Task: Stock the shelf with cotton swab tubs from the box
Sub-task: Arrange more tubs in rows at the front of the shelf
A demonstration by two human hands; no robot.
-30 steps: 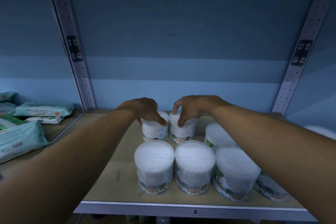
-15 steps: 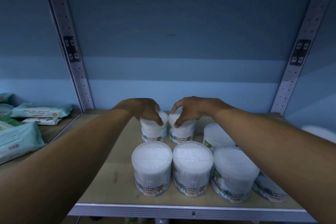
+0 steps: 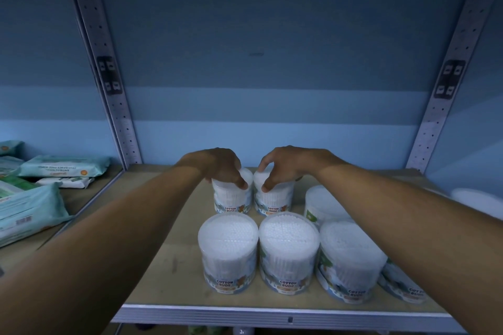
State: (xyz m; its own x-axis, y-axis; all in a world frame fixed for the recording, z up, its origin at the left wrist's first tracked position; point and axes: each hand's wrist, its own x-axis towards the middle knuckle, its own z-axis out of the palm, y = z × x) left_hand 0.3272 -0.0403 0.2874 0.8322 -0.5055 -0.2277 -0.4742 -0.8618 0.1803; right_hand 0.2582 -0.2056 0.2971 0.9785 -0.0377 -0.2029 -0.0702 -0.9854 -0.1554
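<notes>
Two hands atop rear tubs

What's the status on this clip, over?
Left hand grips clear back-row cotton swab tub; right hand grips its neighbour tub. Both standing on shelf. Nothing blocking.

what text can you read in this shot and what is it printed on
"COTTON BUDS": front left tub, front middle tub, tub held by the left hand, tub held by the right hand.
Front right tub: label tilted, only partly readable.
Wipe packs: print upside down, too blurred to read.
</notes>
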